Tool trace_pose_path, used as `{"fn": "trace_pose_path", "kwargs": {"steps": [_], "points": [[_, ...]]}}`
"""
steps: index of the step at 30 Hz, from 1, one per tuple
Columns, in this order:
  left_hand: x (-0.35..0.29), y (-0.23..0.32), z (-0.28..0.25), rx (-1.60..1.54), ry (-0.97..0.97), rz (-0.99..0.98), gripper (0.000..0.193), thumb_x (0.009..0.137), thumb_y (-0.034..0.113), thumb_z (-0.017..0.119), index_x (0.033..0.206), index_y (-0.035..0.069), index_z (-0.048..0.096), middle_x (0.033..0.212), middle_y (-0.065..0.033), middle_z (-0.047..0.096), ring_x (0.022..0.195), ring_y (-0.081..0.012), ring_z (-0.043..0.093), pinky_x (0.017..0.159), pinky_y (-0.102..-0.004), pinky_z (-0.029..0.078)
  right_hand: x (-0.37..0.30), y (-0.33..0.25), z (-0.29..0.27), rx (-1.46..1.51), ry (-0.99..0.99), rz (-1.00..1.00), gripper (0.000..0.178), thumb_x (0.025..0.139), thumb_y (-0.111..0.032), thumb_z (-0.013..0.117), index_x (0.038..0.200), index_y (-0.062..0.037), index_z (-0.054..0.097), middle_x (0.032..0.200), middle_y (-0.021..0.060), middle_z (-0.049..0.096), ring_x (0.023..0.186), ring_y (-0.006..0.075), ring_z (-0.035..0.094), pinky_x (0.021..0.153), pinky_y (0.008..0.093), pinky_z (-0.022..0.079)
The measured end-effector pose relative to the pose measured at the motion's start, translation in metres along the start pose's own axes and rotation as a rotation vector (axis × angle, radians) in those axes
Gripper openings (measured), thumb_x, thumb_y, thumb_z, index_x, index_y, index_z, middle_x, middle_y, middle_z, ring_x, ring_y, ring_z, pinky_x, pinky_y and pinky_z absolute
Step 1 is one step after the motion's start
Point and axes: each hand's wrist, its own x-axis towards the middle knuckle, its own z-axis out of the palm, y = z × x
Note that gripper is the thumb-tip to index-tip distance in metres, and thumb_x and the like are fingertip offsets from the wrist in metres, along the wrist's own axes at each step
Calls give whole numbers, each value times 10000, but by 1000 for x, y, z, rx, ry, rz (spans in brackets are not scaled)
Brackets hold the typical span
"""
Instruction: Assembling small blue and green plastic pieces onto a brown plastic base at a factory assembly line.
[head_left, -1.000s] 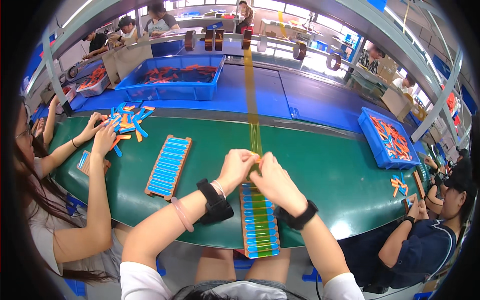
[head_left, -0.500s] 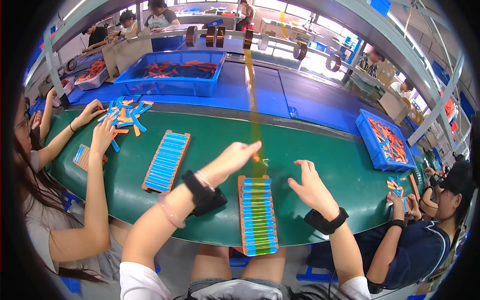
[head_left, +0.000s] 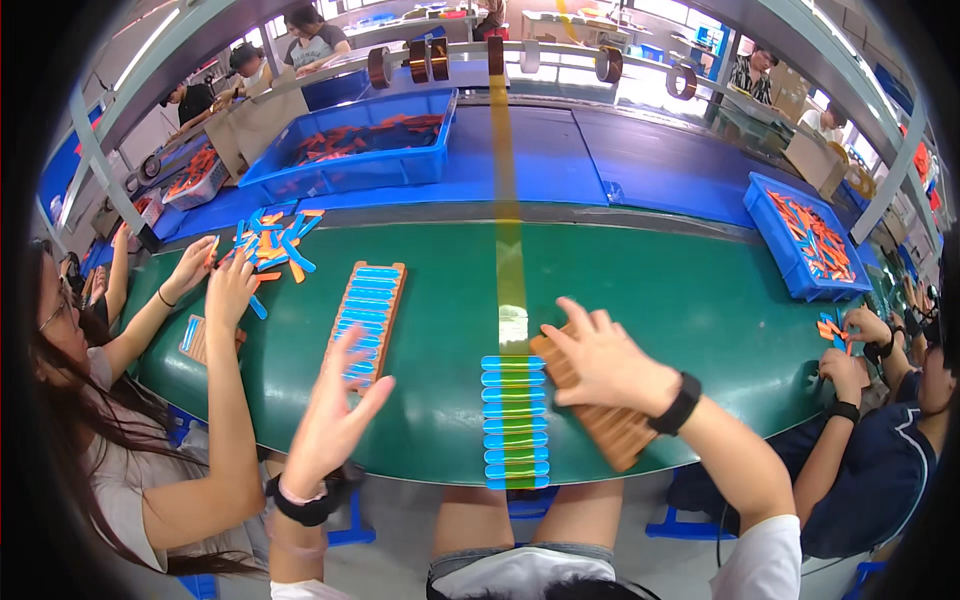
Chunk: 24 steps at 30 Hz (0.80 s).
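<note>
My right hand [head_left: 615, 365] grips a brown wooden slotted tray [head_left: 615, 435] near its far end; the slots I can see in it are bare, and the hand covers part of it. Beside it a column of blue strips [head_left: 515, 422] lies stuck along a band of yellow see-through tape [head_left: 508, 270]. The tape runs up and away to a roll [head_left: 496, 55] on the overhead bar. My left hand [head_left: 335, 410] is open and slightly blurred, in front of a second wooden tray [head_left: 393, 300] filled with blue strips. It covers that tray's near part; whether they touch, I cannot tell.
More tape rolls [head_left: 428, 60] hang on the bar. Blue bins of orange strips stand at the far left [head_left: 350, 140] and right [head_left: 808, 240]. Co-workers sit close on both sides, the left one by a pile of blue and orange strips [head_left: 275, 238] on the green table [head_left: 650, 270].
The right hand has taken the tray out from the taped strips and moved it right, tilted. My left hand has left the tape and moved left and nearer, opening.
</note>
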Motion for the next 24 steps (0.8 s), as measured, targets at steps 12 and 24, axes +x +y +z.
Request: {"fn": "trace_pose_path", "kwargs": {"steps": [12,24], "points": [[0,-66,-45,716,41,43,458,701,97,663,1101,-16,469,1161,-158,416,996,-308,470,831,-355,405,-33,148,-11,-172,236,226,635,594,165,469,1129,-168,543,1235,112,427,1021,329,447,889,369,409],[-6,-46,-30,504,27,-54,395,666,67,686,1020,-39,545,1077,-128,497,728,-231,573,630,-312,482,29,-8,10,231,151,173,560,800,-513,456,784,34,576,879,194,509,853,346,465,743,426,413]]}}
